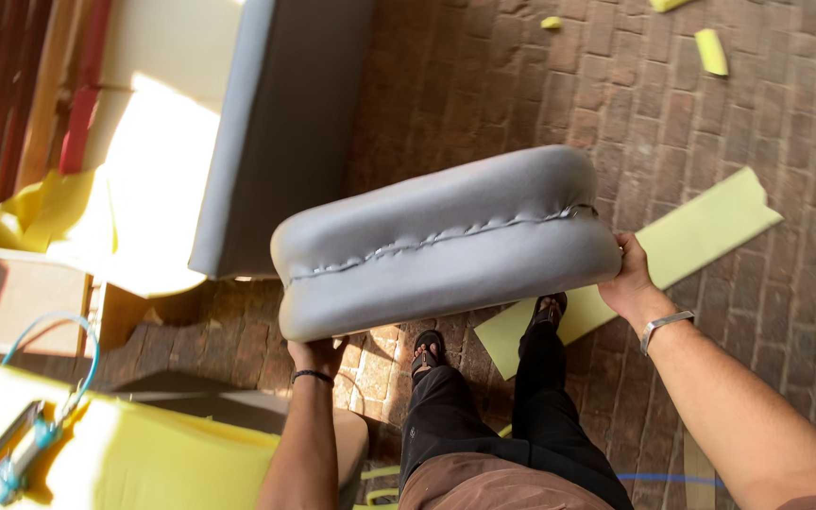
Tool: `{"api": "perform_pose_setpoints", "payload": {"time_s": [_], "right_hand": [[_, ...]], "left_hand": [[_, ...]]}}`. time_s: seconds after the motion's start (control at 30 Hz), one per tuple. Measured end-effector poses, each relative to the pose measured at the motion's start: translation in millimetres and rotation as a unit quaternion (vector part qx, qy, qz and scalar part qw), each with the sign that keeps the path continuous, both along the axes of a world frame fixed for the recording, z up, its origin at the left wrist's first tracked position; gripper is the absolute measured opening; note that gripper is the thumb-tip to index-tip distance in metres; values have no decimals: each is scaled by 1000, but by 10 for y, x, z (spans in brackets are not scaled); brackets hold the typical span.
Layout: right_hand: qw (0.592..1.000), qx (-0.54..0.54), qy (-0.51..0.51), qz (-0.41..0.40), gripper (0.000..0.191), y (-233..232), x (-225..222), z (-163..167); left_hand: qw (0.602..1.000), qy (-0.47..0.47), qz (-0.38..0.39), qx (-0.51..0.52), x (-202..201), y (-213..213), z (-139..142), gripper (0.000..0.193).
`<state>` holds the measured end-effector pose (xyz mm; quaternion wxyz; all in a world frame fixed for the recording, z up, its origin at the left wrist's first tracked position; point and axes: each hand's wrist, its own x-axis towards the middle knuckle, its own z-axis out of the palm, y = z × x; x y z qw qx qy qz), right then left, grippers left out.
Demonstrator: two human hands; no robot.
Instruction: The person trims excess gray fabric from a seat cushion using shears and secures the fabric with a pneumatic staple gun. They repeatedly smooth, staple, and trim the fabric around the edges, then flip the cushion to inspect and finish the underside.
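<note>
Over brick floor point(710, 123), hands point(318, 354) gripping cushion point(446, 241).

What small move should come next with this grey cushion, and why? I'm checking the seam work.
Probably tilt the grey cushion toward the camera. The left hand props its underside, the right hand grips the end, and the puckered seam looks uneven along its length, so a closer look seems warranted.
</note>
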<state>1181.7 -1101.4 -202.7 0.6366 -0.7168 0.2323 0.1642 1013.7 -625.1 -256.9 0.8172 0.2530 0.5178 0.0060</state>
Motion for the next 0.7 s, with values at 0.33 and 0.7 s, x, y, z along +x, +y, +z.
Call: {"api": "perform_pose_setpoints", "payload": {"time_s": [0.33, 0.7], "right_hand": [[935, 28, 264, 234, 63, -6, 1277, -184], [866, 65, 121, 481, 69, 165, 1717, -150]], "left_hand": [[956, 140, 151, 206, -484, -844, 233, 46], [699, 373, -88, 604, 359, -2175, 747, 54]]}}
